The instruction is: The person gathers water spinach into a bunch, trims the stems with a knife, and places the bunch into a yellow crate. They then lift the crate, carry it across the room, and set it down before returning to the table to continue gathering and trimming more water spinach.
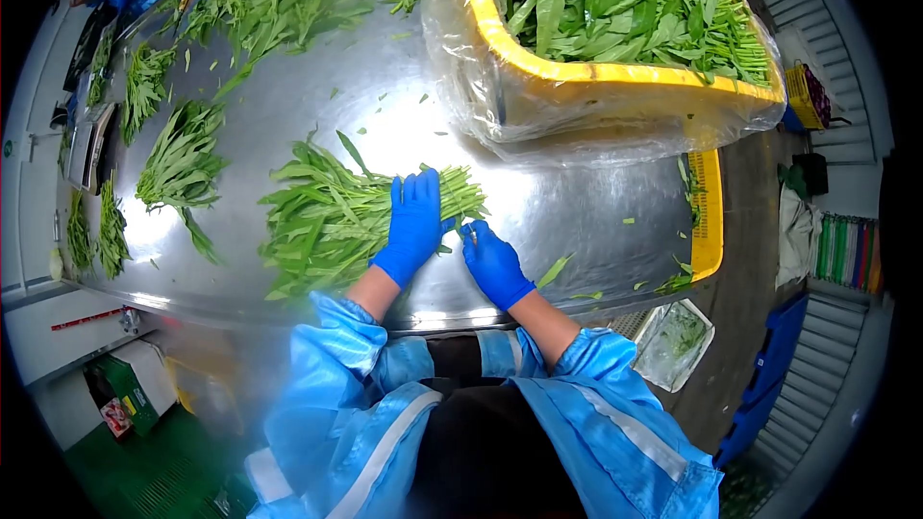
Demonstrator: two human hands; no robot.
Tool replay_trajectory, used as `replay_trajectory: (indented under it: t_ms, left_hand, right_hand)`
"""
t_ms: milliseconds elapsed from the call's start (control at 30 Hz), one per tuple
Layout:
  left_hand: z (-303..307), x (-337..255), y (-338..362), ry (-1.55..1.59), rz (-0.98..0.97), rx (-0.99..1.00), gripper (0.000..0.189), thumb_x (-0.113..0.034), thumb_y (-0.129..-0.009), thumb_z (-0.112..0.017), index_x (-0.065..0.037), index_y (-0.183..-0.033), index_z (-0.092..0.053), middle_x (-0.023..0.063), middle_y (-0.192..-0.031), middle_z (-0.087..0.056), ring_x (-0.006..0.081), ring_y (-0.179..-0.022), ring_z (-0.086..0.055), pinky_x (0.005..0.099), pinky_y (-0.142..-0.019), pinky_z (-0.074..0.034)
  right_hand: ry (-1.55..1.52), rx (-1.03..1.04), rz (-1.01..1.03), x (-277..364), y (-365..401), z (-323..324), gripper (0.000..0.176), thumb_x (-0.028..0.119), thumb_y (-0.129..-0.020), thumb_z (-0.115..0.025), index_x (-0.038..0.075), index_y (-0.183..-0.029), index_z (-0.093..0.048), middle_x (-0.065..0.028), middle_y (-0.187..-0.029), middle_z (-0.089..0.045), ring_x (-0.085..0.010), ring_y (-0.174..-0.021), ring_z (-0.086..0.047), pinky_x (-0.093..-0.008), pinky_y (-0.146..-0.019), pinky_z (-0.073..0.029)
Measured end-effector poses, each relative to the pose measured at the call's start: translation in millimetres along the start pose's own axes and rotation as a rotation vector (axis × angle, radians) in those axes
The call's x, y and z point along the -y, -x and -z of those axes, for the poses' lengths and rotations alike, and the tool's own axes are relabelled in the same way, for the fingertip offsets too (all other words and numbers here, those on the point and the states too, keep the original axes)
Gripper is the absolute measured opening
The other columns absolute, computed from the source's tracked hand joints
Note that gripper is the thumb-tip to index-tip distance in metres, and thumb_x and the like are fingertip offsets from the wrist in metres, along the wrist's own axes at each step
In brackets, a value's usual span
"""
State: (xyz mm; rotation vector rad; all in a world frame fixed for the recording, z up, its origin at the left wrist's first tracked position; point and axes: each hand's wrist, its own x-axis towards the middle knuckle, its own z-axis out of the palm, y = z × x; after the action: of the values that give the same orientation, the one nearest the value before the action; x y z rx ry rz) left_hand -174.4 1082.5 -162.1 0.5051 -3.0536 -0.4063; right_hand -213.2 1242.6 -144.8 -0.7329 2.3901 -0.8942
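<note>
— Could you see the whole crate (577, 70)?
— No, the top edge cut it off, and the left hand (415, 221) covered part of the greens (327, 221); the tray (675, 344) was too blurred to read

Bare steel of the table (586, 211) to the right of the greens bundle (327, 221): passable, only stray leaves on it. Far right: yellow crate (538, 72) wrapped in plastic film and full of greens blocks the way. Left: separate leaf piles (178, 159) with narrow bare strips between them. Far left: heaped greens (279, 0), dense. Centre: a bare patch between bundle and crate.
</note>
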Motion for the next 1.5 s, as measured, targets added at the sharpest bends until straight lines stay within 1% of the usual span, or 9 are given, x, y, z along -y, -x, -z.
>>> replay_trajectory:
  t_ms: [200, 233, 400, 567, 667, 867, 1133, 1267, 1500]
  left_hand:
    - [-13.2, 3.1, -0.5, -0.146, -0.055, -0.089, 0.080, -0.040, -0.078, -0.068, 0.005, -0.135, -0.035, 0.0174, -0.118, -0.045, 0.0326, -0.119, -0.039, 0.0504, -0.110, -0.021]
    - [-15.4, 4.2, -1.8, -0.138, -0.041, -0.095, 0.079, -0.041, -0.078, -0.067, 0.005, -0.135, -0.035, 0.0175, -0.117, -0.045, 0.0324, -0.119, -0.039, 0.0504, -0.110, -0.021]
    - [-11.5, 1.1, 1.0, -0.088, 0.005, -0.102, 0.078, -0.041, -0.081, -0.065, 0.005, -0.136, -0.034, 0.0165, -0.117, -0.044, 0.0311, -0.117, -0.040, 0.0508, -0.110, -0.021]
    - [-13.7, -2.7, 2.5, -0.044, 0.021, -0.154, 0.082, -0.041, -0.080, -0.066, 0.005, -0.138, -0.031, 0.0161, -0.120, -0.043, 0.0301, -0.120, -0.039, 0.0507, -0.110, -0.020]
    - [6.1, 0.7, 7.2, 0.076, 0.000, -0.083, 0.086, -0.042, -0.080, -0.067, 0.004, -0.141, -0.027, 0.0178, -0.131, -0.040, 0.0327, -0.126, -0.035, 0.0508, -0.111, -0.018]
    - [88.3, 64.1, -2.0, 0.452, -0.044, -0.183, 0.079, -0.046, -0.083, -0.065, -0.002, -0.141, -0.036, 0.0243, -0.138, -0.043, 0.0381, -0.126, -0.042, 0.0465, -0.106, -0.031]
    - [101.0, 143.0, -34.8, 0.506, 0.151, 0.363, 0.059, -0.053, -0.088, -0.057, 0.001, -0.112, -0.064, 0.0195, -0.105, -0.067, 0.0277, -0.098, -0.064, 0.0358, -0.086, -0.047]
    - [81.5, 160.0, -9.3, 0.472, 0.224, 0.727, 0.070, -0.058, -0.079, -0.064, 0.001, -0.117, -0.062, 0.0172, -0.108, -0.066, 0.0255, -0.097, -0.064, 0.0345, -0.088, -0.047]
    - [98.8, 111.0, 54.8, 1.287, 0.459, 0.848, 0.048, -0.010, -0.079, -0.071, 0.003, -0.123, -0.056, 0.0091, -0.112, -0.064, 0.0164, -0.099, -0.060, 0.0303, -0.091, -0.046]
  right_hand:
    - [0.074, 0.096, 0.179, -12.4, -45.7, -8.2, 0.019, 0.014, -0.091, -0.049, 0.005, -0.108, -0.050, -0.0155, -0.091, -0.061, -0.0329, -0.084, -0.061, -0.0396, -0.074, -0.049]
    - [-0.044, 0.003, 0.207, -15.8, -51.0, -15.4, 0.020, 0.018, -0.091, -0.049, -0.001, -0.100, -0.048, -0.0286, -0.083, -0.061, -0.0447, -0.076, -0.061, -0.0510, -0.067, -0.048]
    - [0.152, 0.230, -0.080, -35.3, 10.7, -3.5, 0.018, 0.017, -0.092, -0.049, 0.008, -0.107, -0.048, -0.0172, -0.089, -0.062, -0.0335, -0.074, -0.062, -0.0433, -0.063, -0.049]
    - [0.120, 0.168, 0.203, -64.8, 73.5, 49.5, 0.025, 0.025, -0.091, -0.053, 0.007, -0.109, -0.056, -0.0214, -0.082, -0.065, -0.0403, -0.075, -0.063, -0.0471, -0.065, -0.049]
    - [0.161, 0.034, -0.073, -56.5, 63.1, 69.1, 0.025, 0.022, -0.089, -0.057, 0.008, -0.109, -0.058, -0.0206, -0.087, -0.065, -0.0380, -0.078, -0.064, -0.0449, -0.067, -0.050]
    - [0.329, -0.367, 0.147, -41.7, 55.8, 82.5, 0.038, 0.013, -0.079, -0.064, 0.002, -0.115, -0.059, -0.0187, -0.108, -0.062, -0.0371, -0.094, -0.061, -0.0436, -0.083, -0.049]
    - [-1.221, 0.335, -0.409, -20.6, 61.8, -56.9, 0.049, 0.013, -0.092, -0.058, 0.000, -0.136, -0.044, -0.0097, -0.124, -0.059, -0.0172, -0.113, -0.056, -0.0297, -0.096, -0.045]
    - [-1.406, 0.227, -0.394, 19.6, 41.4, -103.0, 0.046, 0.022, -0.089, -0.064, -0.001, -0.127, -0.053, -0.0085, -0.118, -0.060, -0.0134, -0.106, -0.057, -0.0276, -0.088, -0.047]
    - [-1.331, 0.270, -0.278, 54.8, 21.6, -82.5, 0.048, 0.017, -0.089, -0.063, 0.000, -0.132, -0.047, -0.0076, -0.124, -0.056, -0.0163, -0.113, -0.052, -0.0299, -0.098, -0.041]
